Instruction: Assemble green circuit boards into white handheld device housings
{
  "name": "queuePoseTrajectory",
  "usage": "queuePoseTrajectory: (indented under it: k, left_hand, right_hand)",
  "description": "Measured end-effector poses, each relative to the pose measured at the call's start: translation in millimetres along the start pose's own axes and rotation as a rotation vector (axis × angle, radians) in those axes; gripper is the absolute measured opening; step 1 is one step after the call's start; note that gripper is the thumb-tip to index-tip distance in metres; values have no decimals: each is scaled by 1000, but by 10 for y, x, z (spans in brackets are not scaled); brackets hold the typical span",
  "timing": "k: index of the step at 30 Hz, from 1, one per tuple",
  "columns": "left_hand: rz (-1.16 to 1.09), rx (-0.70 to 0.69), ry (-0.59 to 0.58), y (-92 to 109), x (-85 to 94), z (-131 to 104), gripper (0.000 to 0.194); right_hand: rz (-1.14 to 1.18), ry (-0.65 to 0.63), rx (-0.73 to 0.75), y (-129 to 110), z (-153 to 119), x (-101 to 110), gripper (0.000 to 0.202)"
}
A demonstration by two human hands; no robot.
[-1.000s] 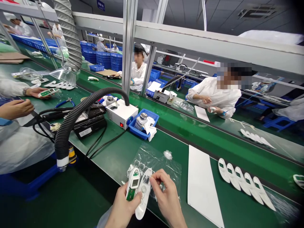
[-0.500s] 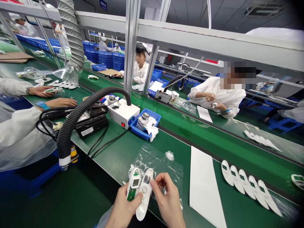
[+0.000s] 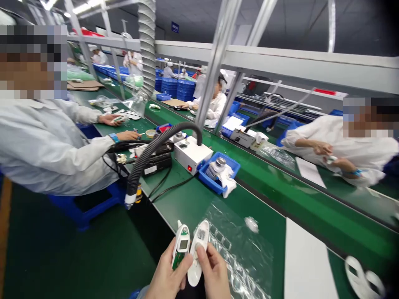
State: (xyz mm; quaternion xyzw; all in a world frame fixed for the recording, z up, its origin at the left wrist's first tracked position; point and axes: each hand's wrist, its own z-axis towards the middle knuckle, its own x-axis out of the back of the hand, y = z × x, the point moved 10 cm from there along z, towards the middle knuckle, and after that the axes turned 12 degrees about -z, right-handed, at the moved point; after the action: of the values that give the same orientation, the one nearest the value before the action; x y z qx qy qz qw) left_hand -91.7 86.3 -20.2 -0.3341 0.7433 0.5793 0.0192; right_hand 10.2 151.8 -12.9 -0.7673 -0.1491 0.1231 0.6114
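Observation:
My left hand (image 3: 165, 274) is closed round a white device body (image 3: 183, 236), which looks like an ear thermometer, with a small grey screen and a green circuit board showing. Beside it, tilted upright, is a long white oval cover (image 3: 195, 274) with a window at its upper end. My right hand (image 3: 215, 272) grips this cover, its thumb pressed on the front face. The left thumb reaches to the cover's near edge. Both parts are held side by side above the bench edge, a narrow gap between them. Beneath and to the right lies a clear plastic sheet (image 3: 246, 253).
A white paper sheet (image 3: 307, 261) lies right, with more white covers (image 3: 357, 274) beyond. A blue tray (image 3: 232, 164) holds a bottle and tissue, near a white box (image 3: 191, 153) with a black hose (image 3: 146, 160). Co-workers sit left and across the green bench (image 3: 264, 199).
My right fingers have moved from the cover's upper window to a grip on its middle, thumb on its front. The camera view has swung left, bringing the left co-worker further into view.

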Motion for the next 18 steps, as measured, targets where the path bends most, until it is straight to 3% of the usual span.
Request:
queuePoseTrajectory:
  k: [2, 5, 8, 11, 16, 18]
  left_hand:
    - [-166, -58, 105, 100, 331, 29, 52]
    - [-426, -152, 336, 286, 998, 94, 54]
    - [-520, -184, 413, 412, 1458, 189, 48]
    - [-557, -170, 462, 417, 1703, 228, 46]
    - [-519, -194, 576, 471, 1976, 89, 54]
    - [-507, -217, 600, 520, 2050, 38, 55]
  right_hand:
    - [56, -58, -47, 75, 27, -196, 44]
    - [88, -216, -131, 214, 43, -543, 50]
    - [113, -285, -192, 359, 91, -854, 51]
    - [149, -309, -239, 473, 211, -1282, 57]
    - [120, -446, -309, 537, 330, -2269, 66]
    - [128, -482, -314, 521, 317, -2497, 66]
